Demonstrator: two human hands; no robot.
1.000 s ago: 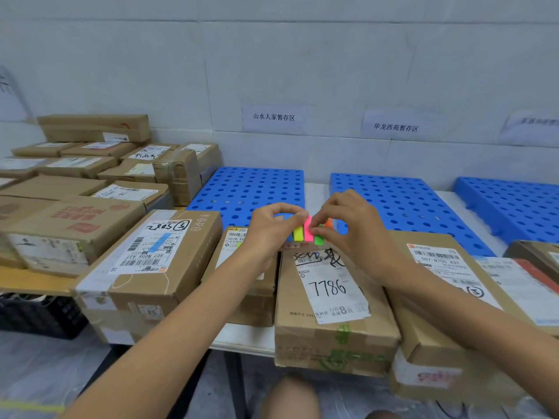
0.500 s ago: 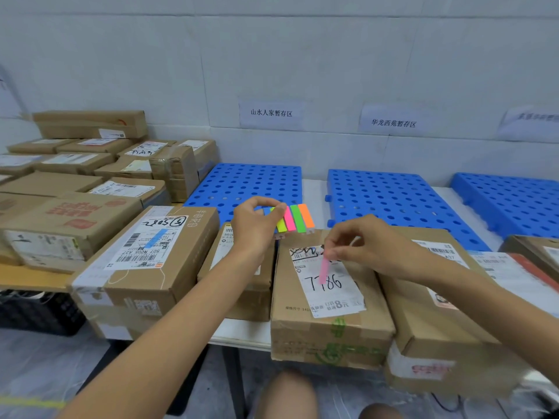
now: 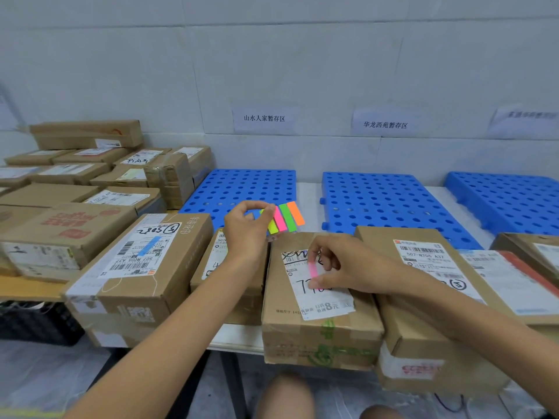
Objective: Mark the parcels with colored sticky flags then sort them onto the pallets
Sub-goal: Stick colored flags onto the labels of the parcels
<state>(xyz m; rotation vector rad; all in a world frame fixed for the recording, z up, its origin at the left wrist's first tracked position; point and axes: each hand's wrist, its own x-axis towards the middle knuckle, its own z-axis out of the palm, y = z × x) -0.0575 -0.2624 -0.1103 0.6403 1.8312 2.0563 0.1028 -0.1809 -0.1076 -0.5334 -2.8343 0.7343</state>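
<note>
Right hand [image 3: 341, 264] pinches the pink flag [image 3: 313, 269] onto the label [image 3: 329, 303] of the front parcel [image 3: 348, 326]; smooth it flat from one end (no lifted corners). Left hand [image 3: 246, 229] grips the pad [image 3: 286, 220] just beyond it.

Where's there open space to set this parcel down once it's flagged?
All three blue pallets are bare: left pallet beside the stacked parcels, middle pallet, right pallet at the frame edge. A narrow table strip shows between left and middle. The front row of parcels is packed tight.
</note>
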